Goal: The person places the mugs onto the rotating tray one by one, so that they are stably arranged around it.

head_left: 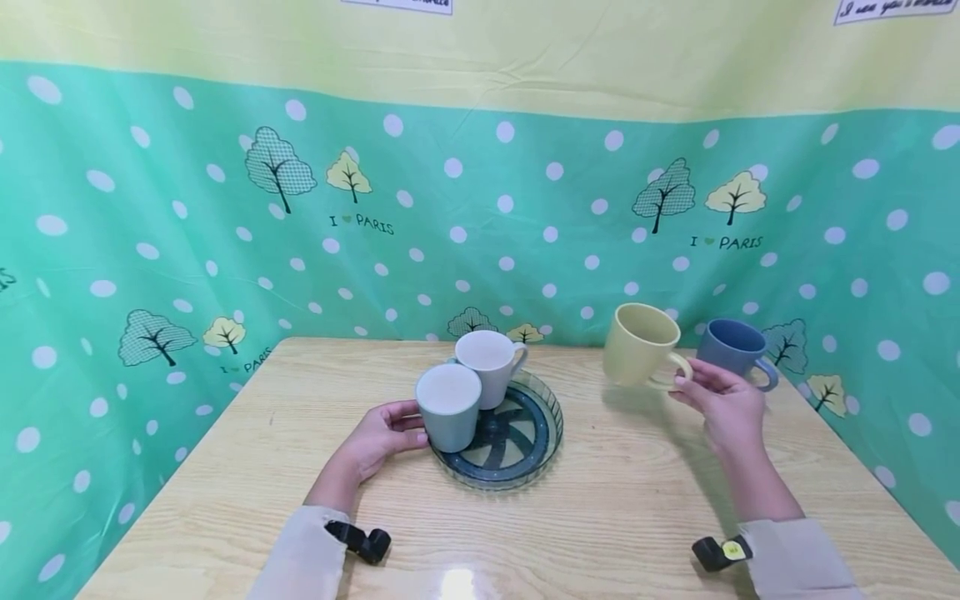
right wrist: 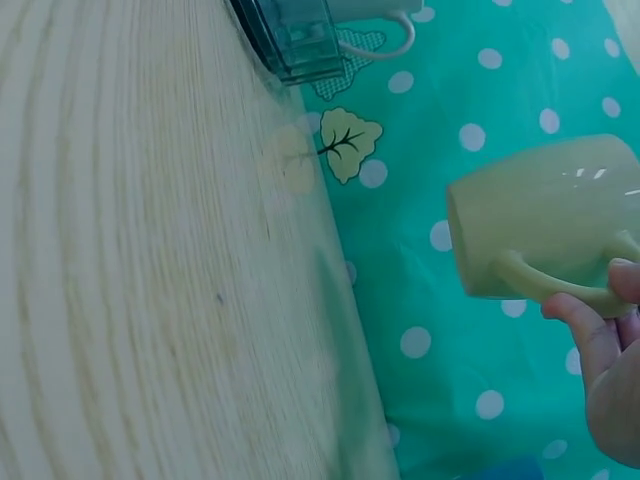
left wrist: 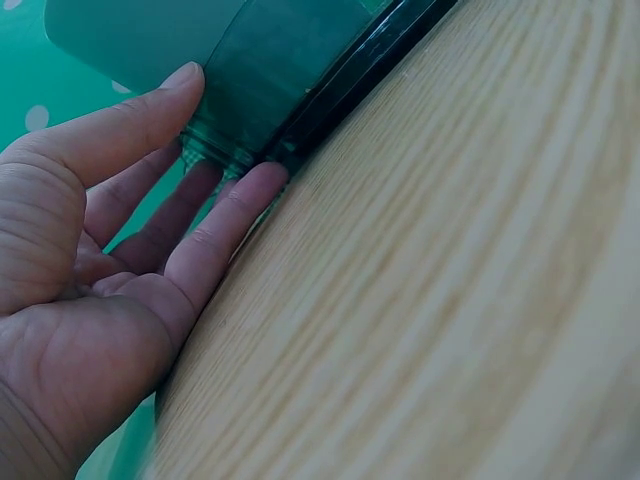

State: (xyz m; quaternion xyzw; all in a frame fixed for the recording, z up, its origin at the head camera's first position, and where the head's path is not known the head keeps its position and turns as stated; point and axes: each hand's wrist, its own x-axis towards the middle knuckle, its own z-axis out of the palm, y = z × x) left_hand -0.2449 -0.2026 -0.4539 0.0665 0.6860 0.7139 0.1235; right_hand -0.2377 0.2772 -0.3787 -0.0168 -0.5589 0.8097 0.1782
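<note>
My right hand [head_left: 726,408] pinches the handle of a yellow mug [head_left: 637,346], which is raised above the back right of the table and slightly tilted. In the right wrist view, fingers and thumb close on that mug's handle. My left hand [head_left: 382,437] is beside a pale green cup [head_left: 450,412] that stands in a ribbed, dark-tinted clear round tray [head_left: 551,462]. The left wrist view shows its thumb and loosely extended fingers touching the tray's wall [left wrist: 275,75]. A white mug [head_left: 491,375] stands behind the green cup, its handle turned right.
A blue mug [head_left: 729,348] stands at the back right, partly behind my right hand. The wooden table [head_left: 615,517] ends at a green dotted cloth [head_left: 487,225] hanging along its back and sides.
</note>
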